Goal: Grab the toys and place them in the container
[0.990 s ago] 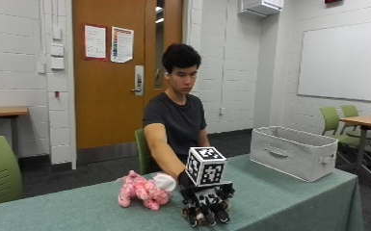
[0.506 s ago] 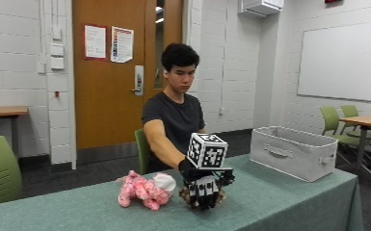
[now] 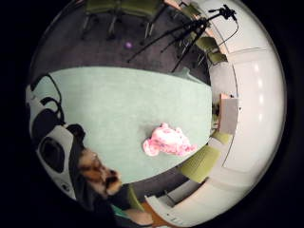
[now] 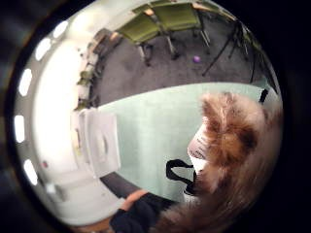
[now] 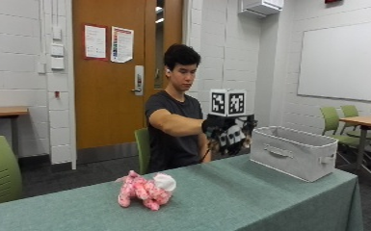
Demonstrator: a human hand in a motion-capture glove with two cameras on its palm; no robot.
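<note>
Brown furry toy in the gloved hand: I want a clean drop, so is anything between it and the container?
Nothing visible: the right hand holds the brown furry toy above bare table, beside the container.

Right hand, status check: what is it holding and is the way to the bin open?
Right hand grips brown furry toy, lifted off table, short of bin. Pink toy lies on table. Nothing in the way.

White block-walled room with a wooden door

Behind the hand (image 5: 230,134) stands the door (image 5: 117,72); a whiteboard (image 5: 345,60) and green chairs (image 5: 339,125) lie beyond it, dark carpet (image 5: 76,175) below.
</note>
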